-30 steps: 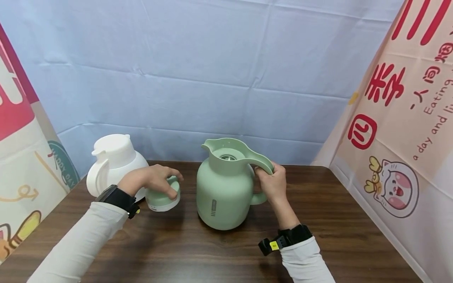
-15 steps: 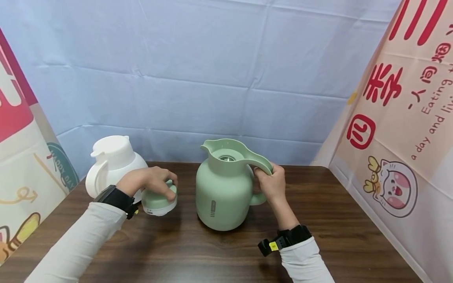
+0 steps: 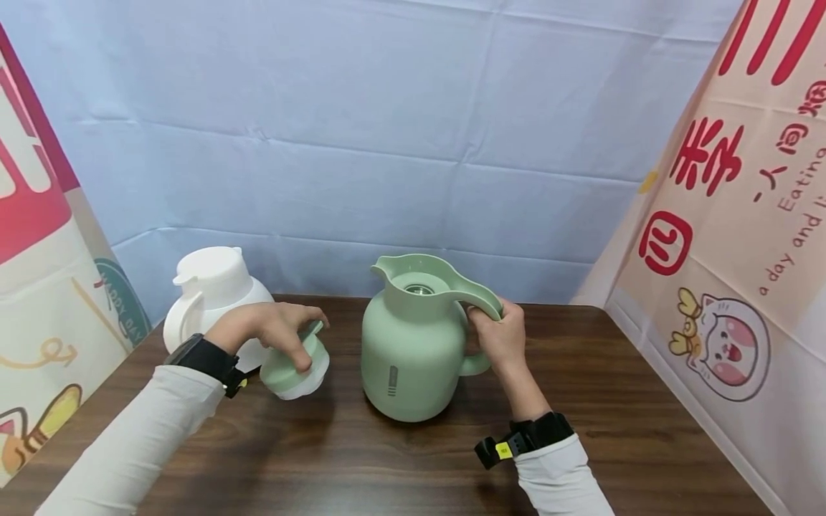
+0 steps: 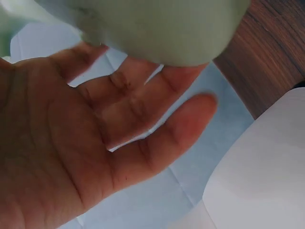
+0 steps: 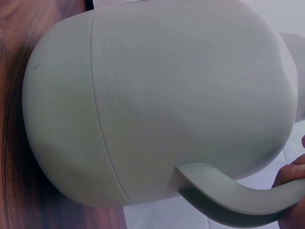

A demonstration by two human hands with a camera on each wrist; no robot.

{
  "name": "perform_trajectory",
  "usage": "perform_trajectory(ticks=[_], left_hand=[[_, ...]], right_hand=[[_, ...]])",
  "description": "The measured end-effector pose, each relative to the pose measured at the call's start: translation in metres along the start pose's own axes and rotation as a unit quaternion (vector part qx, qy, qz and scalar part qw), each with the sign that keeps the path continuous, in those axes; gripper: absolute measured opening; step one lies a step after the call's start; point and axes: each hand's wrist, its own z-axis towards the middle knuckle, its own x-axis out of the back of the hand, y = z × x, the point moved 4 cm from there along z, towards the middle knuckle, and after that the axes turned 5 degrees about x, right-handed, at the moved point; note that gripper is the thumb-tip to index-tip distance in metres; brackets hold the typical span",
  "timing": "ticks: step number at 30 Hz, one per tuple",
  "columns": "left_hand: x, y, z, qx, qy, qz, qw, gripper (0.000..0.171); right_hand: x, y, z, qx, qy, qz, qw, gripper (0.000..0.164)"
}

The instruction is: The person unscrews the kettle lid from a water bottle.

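In the head view, my left hand (image 3: 279,331) pinches a pale green lid (image 3: 281,375) with a white underside. The lid tilts above the table, its underside turned toward the right and down. In the left wrist view the green lid (image 4: 181,33) fills the top, with fingers extending along it. My right hand (image 3: 505,338) grips the handle (image 3: 480,292) of a green thermos jug (image 3: 413,358) that stands upright, its open mouth showing a metallic opening inside. In the right wrist view, the jug's body (image 5: 167,105) takes up most of the frame.
A white jug (image 3: 216,276) with its top closed stands at the back left, just behind my left hand. The dark wooden table (image 3: 374,476) lies beneath. Behind it hangs a pale blue cloth (image 3: 361,143), and a printed cloth (image 3: 710,251) hangs at the right.
The lid in my left hand has moved slightly left and tilted, so its white underside shows more on the right. My right hand and the green jug stay in place.
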Motion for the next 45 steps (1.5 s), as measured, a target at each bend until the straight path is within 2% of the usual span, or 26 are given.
perform_trajectory(ticks=[3,5,12,16,21,25,29,34,39,45], left_hand=[[0.002,0.001,0.000,-0.039,-0.004,0.008,0.9992,0.068],[0.003,0.001,-0.001,-0.054,-0.006,0.006,0.9985,0.063],[0.001,-0.002,-0.003,-0.084,-0.014,-0.062,0.9944,0.065],[-0.003,-0.007,-0.006,-0.111,-0.006,-0.121,0.9864,0.066],[-0.010,-0.016,-0.011,-0.147,0.023,-0.174,0.9735,0.065],[-0.019,-0.023,-0.015,-0.172,0.043,-0.216,0.9602,0.066],[-0.026,-0.028,-0.018,-0.202,0.074,-0.235,0.9478,0.064],[-0.032,-0.033,-0.024,-0.233,0.126,-0.224,0.9379,0.068],[-0.039,-0.038,-0.027,-0.230,0.188,-0.200,0.9336,0.059],[-0.048,-0.041,-0.031,-0.209,0.268,-0.188,0.9213,0.059]], right_hand=[[0.002,0.004,0.001,0.002,0.003,-0.002,1.000,0.036],[0.003,0.004,0.001,0.001,0.003,-0.002,1.000,0.036],[0.003,0.004,0.001,-0.005,-0.002,0.006,1.000,0.035],[0.002,0.003,0.001,-0.005,-0.002,0.005,1.000,0.035],[0.001,0.003,0.000,-0.006,-0.002,0.001,1.000,0.035],[0.001,0.003,0.000,-0.007,-0.003,-0.002,1.000,0.035],[0.000,0.003,0.000,-0.004,0.000,-0.004,1.000,0.035],[0.000,0.002,-0.001,0.000,0.002,-0.009,1.000,0.035],[0.000,0.003,-0.001,-0.007,-0.002,-0.007,1.000,0.035],[0.001,0.006,0.001,-0.022,-0.005,0.003,1.000,0.038]])
